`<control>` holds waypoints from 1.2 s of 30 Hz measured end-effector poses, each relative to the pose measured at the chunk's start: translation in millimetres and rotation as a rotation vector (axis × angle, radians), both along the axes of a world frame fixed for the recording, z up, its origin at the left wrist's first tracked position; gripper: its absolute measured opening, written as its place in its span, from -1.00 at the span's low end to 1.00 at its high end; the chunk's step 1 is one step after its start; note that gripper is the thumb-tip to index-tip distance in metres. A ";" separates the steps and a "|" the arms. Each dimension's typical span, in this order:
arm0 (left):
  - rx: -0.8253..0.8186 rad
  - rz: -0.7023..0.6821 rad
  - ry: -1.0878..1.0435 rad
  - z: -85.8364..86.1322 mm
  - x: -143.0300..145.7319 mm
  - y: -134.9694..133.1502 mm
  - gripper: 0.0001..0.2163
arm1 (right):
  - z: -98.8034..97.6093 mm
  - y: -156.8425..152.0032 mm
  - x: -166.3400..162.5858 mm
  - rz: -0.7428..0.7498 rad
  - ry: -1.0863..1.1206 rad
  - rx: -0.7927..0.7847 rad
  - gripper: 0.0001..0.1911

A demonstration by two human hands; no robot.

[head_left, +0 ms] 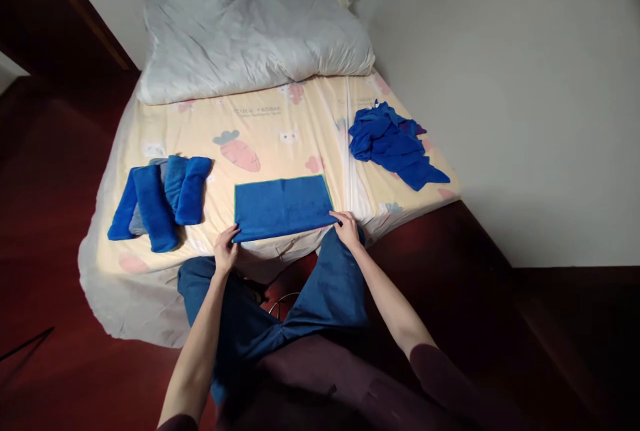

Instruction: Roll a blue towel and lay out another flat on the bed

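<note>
A blue towel (283, 209) with a thin green edge lies flat on the bed in front of me, doubled into a wide rectangle. My left hand (227, 249) pinches its near left corner. At the near right corner, the fingers of my right hand (346, 228) are closed on the cloth. To the left lie several rolled or folded blue towels (156, 207), some greyish ones under them. A crumpled heap of blue cloths (389, 141) rests toward the right edge of the bed.
The bed (190, 131) has a pale yellow sheet printed with carrots and rabbits. A large whitish quilt or pillow (255, 31) lies across its head end. A white wall (500, 97) stands on the right. Dark reddish floor (45, 217) shows at the left.
</note>
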State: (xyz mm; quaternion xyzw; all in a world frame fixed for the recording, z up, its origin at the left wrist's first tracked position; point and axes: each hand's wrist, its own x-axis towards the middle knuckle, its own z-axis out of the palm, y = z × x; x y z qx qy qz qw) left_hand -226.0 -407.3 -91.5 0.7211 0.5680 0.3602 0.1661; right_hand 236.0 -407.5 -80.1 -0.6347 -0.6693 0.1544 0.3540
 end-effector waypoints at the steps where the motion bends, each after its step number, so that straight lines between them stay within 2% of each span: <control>1: -0.001 0.009 -0.010 0.9 0.1 0.5 -0.62 | -0.1 0.5 0.2 0.000 0.001 0.002 -0.42; 8: 0.001 0.121 -0.022 -4.6 2.8 3.1 -0.61 | -4.6 4.9 -0.2 -0.003 -0.032 0.017 -0.43; 15: 0.057 0.190 -0.165 -12.9 4.4 6.3 -0.74 | -4.3 1.5 -1.8 -0.063 0.002 0.048 -0.56; 21: 0.045 0.184 -0.163 -13.9 3.1 5.1 -0.75 | -5.0 1.5 -0.7 -0.048 0.033 0.053 -0.58; 25: 0.060 0.186 -0.167 -15.0 3.3 6.6 -0.74 | -7.6 4.1 0.1 -0.088 0.066 0.029 -0.64; 28: 0.034 0.265 -0.196 -16.5 4.6 7.5 -0.71 | -10.1 6.1 0.2 -0.150 0.072 0.012 -0.70; 31: -0.026 0.330 -0.264 -17.5 6.4 7.2 -0.69 | -12.7 7.8 0.3 -0.216 0.074 -0.023 -0.62; 36: -0.055 0.348 -0.329 -16.8 8.6 6.2 -0.60 | -14.7 9.0 0.6 -0.251 0.078 -0.033 -0.53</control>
